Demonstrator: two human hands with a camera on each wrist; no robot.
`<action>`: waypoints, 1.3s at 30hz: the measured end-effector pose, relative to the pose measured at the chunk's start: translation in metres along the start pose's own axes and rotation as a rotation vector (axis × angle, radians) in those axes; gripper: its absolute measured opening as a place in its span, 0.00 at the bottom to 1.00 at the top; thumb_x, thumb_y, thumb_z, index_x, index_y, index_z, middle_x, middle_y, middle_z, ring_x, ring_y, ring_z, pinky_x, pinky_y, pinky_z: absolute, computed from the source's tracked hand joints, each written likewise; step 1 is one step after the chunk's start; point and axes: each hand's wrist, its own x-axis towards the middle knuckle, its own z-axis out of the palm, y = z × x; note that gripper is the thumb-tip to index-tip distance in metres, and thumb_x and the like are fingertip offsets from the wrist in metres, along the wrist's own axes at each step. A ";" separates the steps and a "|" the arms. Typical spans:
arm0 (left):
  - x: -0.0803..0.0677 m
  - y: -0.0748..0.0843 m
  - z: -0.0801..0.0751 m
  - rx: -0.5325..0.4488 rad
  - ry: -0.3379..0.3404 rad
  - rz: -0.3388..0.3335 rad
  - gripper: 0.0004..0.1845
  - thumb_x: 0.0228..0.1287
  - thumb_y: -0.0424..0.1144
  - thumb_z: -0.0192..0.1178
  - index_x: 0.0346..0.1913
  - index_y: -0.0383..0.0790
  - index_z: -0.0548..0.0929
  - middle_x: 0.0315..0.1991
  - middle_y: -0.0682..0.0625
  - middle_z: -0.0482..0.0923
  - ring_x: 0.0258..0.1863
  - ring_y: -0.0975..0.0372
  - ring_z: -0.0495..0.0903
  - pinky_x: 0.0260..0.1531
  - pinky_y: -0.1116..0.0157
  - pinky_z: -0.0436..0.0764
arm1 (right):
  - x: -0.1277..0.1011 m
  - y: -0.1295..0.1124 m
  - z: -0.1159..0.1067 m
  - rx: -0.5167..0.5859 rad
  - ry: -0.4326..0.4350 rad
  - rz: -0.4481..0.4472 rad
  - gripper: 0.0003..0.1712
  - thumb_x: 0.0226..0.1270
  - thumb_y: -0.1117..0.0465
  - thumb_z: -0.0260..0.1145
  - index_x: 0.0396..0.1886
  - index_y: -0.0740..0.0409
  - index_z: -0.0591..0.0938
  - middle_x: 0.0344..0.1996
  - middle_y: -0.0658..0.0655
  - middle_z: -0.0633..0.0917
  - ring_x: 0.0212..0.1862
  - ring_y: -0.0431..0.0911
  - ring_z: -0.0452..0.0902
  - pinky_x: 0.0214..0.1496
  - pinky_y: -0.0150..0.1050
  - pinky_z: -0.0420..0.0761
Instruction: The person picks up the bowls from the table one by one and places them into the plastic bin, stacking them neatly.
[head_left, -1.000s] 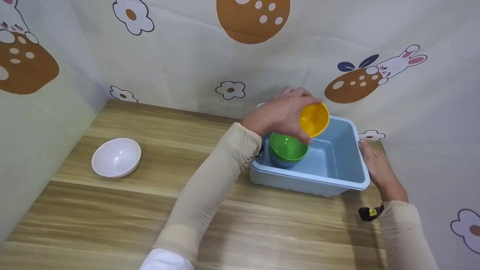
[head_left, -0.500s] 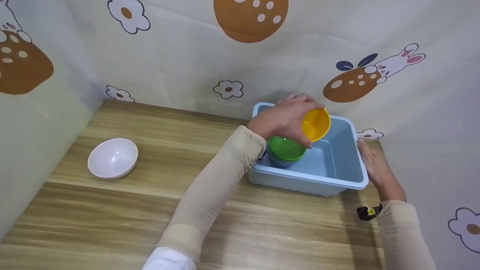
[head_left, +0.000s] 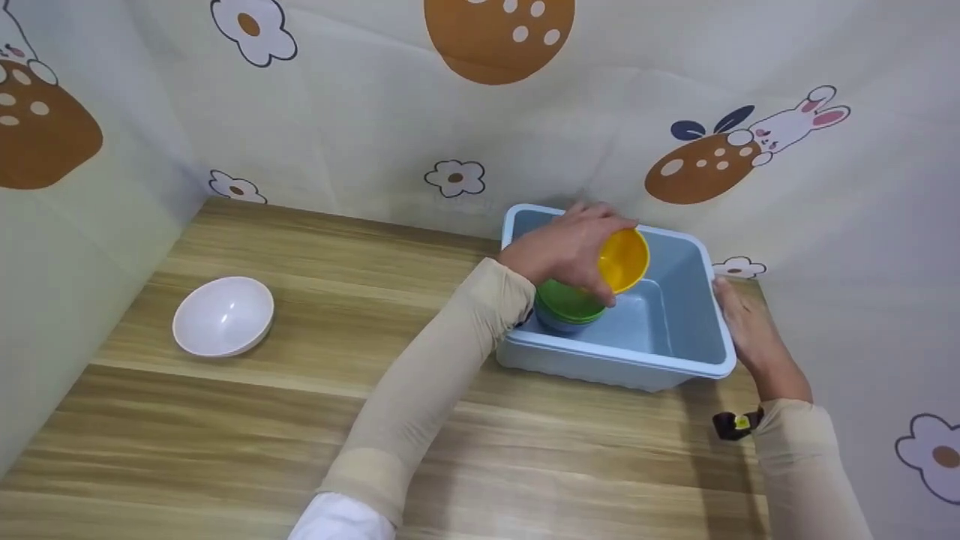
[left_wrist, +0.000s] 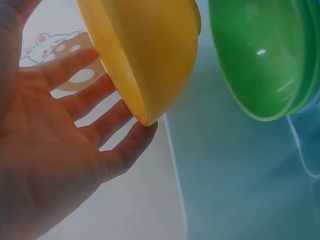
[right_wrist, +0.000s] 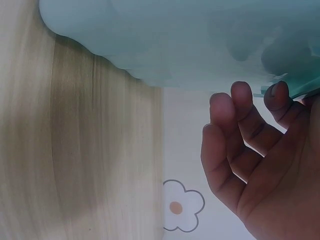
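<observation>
My left hand (head_left: 566, 244) holds a yellow bowl (head_left: 628, 260) by its rim, tilted on its side, with fingers along one edge and thumb at the other. Beneath it, a green bowl (head_left: 564, 301) tops a stack, with another green rim and a blue bowl under it. The stack stands in the left part of a light blue plastic basin (head_left: 684, 289). In the left wrist view the yellow bowl (left_wrist: 160, 55) hangs apart from the green bowl (left_wrist: 260, 60). My right hand (head_left: 752, 330) rests against the basin's right rim; its fingers (right_wrist: 220, 150) are loosely bent beside the wall.
A white bowl (head_left: 223, 316) sits upright on the left of the wooden table (head_left: 315, 442). Printed cloth walls (head_left: 360, 112) stand behind and at both sides. The basin is close to the back wall and the right edge of the table.
The yellow bowl in my left hand has moved down, lower over the basin and nearer the green stack. My right hand stays at the basin's rim. The view has shifted slightly.
</observation>
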 end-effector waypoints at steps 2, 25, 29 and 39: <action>0.002 -0.002 0.004 -0.004 -0.009 -0.006 0.56 0.46 0.59 0.78 0.79 0.60 0.61 0.75 0.55 0.62 0.69 0.58 0.61 0.67 0.57 0.75 | 0.000 0.000 0.000 0.005 -0.012 0.007 0.52 0.77 0.28 0.25 0.74 0.64 0.68 0.62 0.76 0.76 0.63 0.69 0.72 0.63 0.62 0.71; 0.001 -0.013 0.018 0.077 -0.027 -0.043 0.54 0.45 0.55 0.79 0.77 0.58 0.64 0.70 0.52 0.65 0.65 0.56 0.63 0.65 0.57 0.76 | 0.000 0.001 -0.002 -0.030 -0.009 -0.031 0.48 0.80 0.34 0.24 0.68 0.67 0.73 0.57 0.75 0.80 0.58 0.65 0.76 0.56 0.50 0.73; 0.001 -0.013 0.020 0.067 -0.036 -0.046 0.52 0.45 0.53 0.80 0.75 0.59 0.65 0.69 0.53 0.66 0.65 0.57 0.64 0.63 0.59 0.78 | 0.000 0.001 -0.002 -0.029 0.002 -0.028 0.48 0.81 0.34 0.25 0.63 0.68 0.76 0.53 0.74 0.82 0.51 0.57 0.79 0.50 0.43 0.73; -0.001 -0.014 0.021 0.076 -0.084 -0.061 0.52 0.44 0.49 0.82 0.75 0.59 0.66 0.72 0.55 0.65 0.66 0.57 0.64 0.66 0.58 0.77 | 0.000 0.000 0.000 0.016 -0.025 0.021 0.52 0.77 0.29 0.24 0.69 0.65 0.72 0.59 0.74 0.78 0.60 0.65 0.73 0.55 0.50 0.72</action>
